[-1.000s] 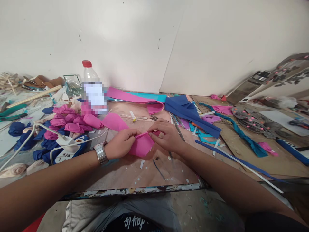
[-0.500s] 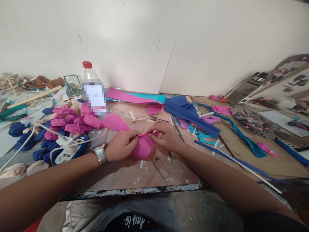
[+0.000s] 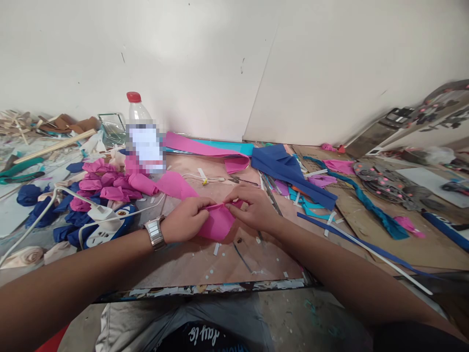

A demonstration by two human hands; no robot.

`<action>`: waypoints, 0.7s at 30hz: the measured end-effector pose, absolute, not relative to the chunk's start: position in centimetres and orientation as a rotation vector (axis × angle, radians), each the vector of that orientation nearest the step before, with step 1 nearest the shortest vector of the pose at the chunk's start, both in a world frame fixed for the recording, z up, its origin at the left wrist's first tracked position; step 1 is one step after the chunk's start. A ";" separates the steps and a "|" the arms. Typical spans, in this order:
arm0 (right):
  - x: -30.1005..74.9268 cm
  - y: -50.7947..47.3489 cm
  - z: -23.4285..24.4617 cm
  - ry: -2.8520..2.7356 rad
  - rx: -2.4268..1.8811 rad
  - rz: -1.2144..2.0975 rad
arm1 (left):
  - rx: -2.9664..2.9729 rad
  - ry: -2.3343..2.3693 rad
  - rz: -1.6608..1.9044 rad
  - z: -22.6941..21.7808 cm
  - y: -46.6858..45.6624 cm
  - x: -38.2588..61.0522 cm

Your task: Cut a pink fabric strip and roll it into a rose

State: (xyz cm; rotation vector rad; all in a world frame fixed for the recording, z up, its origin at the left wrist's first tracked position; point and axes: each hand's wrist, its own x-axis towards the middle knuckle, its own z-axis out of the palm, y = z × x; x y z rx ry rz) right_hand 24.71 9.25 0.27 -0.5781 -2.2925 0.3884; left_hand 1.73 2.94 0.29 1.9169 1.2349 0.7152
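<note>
My left hand [image 3: 186, 219] and my right hand [image 3: 252, 205] meet over a piece of pink cloth [image 3: 219, 224] lying on the brown board [image 3: 227, 259]. Both hands pinch the cloth's upper edge, fingers closed on it, and a fold runs between the two grips. A metal watch [image 3: 154, 232] sits on my left wrist. The cloth trails back left into a longer pink strip [image 3: 164, 183].
A pile of rolled pink and blue cloth pieces [image 3: 98, 183] lies left, beside a white power strip [image 3: 100, 225] with cables. A red-capped bottle [image 3: 141, 132] stands at the back. Blue cloth [image 3: 289, 171], teal strips [image 3: 366, 203] and scraps lie right.
The fold along the cloth's top edge has tightened and my hands have drawn slightly closer together; the view has shifted a little.
</note>
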 end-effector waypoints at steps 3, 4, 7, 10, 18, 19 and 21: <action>24.6 9.0 0.3 -2.326 -0.497 0.356 | 1.823 1.149 0.714 0.3 3.1 1.9; 24.5 8.9 0.4 -2.339 -0.463 0.342 | 1.794 1.125 0.718 0.2 3.2 1.9; 24.4 8.7 0.5 -2.357 -0.397 0.308 | 1.735 1.065 0.721 0.0 3.4 2.1; 24.3 8.6 0.5 -2.364 -0.386 0.290 | 1.690 1.041 0.725 -0.2 3.5 2.2; 24.4 8.5 0.6 -2.367 -0.339 0.220 | 1.636 1.082 0.733 0.1 3.5 2.2; 24.4 8.5 0.6 -2.368 -0.331 0.213 | 1.633 1.081 0.733 0.1 3.5 2.1; 24.3 8.5 0.7 -2.374 -0.321 0.204 | 1.625 1.082 0.725 0.1 3.5 2.1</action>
